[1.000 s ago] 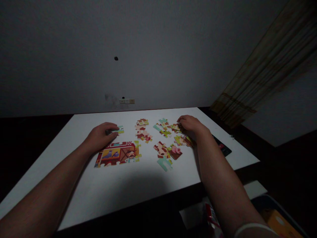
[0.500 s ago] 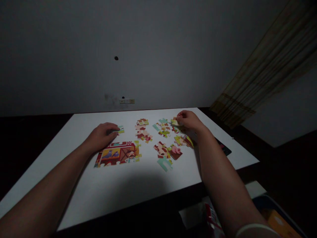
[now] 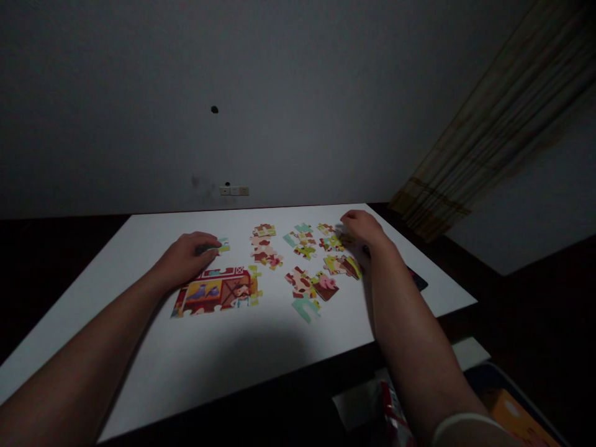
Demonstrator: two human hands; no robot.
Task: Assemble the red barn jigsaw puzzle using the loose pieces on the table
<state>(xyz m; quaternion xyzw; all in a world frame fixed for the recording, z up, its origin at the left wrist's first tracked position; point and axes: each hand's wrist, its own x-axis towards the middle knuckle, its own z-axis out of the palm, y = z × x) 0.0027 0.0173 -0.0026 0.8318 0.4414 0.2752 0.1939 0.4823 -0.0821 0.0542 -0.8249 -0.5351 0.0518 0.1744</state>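
Crosswise just nearside of the left hand (image 3: 189, 256), holding 1 puzzle piece (image 3: 225, 245), lies the barn section (image 3: 212, 291); right hand (image 3: 365, 227): grip unclear.

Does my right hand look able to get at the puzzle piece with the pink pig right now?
Probably yes: your right hand is over the same side of the table, the pig piece looks uncovered, and only low-lying loose pieces sit between.
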